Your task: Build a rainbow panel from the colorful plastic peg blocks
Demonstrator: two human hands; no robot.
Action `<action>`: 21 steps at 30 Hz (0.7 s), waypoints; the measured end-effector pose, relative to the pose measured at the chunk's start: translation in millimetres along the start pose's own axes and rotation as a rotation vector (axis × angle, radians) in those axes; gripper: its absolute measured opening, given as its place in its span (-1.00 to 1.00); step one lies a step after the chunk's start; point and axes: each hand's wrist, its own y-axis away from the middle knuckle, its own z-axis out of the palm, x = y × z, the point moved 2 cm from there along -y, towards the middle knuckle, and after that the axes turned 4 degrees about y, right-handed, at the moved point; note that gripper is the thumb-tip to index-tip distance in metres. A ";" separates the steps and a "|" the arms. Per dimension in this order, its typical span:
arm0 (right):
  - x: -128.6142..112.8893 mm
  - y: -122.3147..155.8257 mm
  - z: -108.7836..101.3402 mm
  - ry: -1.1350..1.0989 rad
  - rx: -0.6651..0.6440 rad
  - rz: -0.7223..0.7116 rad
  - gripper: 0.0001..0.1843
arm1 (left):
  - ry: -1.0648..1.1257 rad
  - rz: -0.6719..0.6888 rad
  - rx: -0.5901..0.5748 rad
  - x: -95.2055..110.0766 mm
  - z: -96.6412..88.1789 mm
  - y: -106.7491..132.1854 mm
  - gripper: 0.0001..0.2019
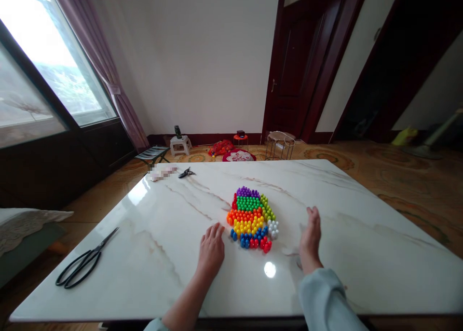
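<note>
Many small glossy beads [249, 217] lie packed together on the white marble-patterned table, grouped by colour. Purple beads [248, 192] are at the far end, then green beads [249, 203], orange ones, yellow beads [249, 224] and blue ones. Red beads [265, 246] sit at the near end, and white beads [274, 228] on the right side. My left hand [212, 248] rests just left of the cluster, fingers loosely extended and nothing visible in it. To the right, apart from the beads, my right hand [311, 237] is held edgewise with fingers stretched out, holding nothing.
Black-handled scissors [87, 263] lie at the table's left. Small dark pliers [186, 172] and a blurred-out packet [162, 172] are near the far left edge. Beyond the table stand a white stool [180, 145] and a round metal-legged stool [280, 140].
</note>
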 end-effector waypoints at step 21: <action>30.9 61.0 72.1 0.494 -0.304 -0.223 -0.34 | 0.169 0.083 -0.101 78.7 6.8 -29.5 -0.10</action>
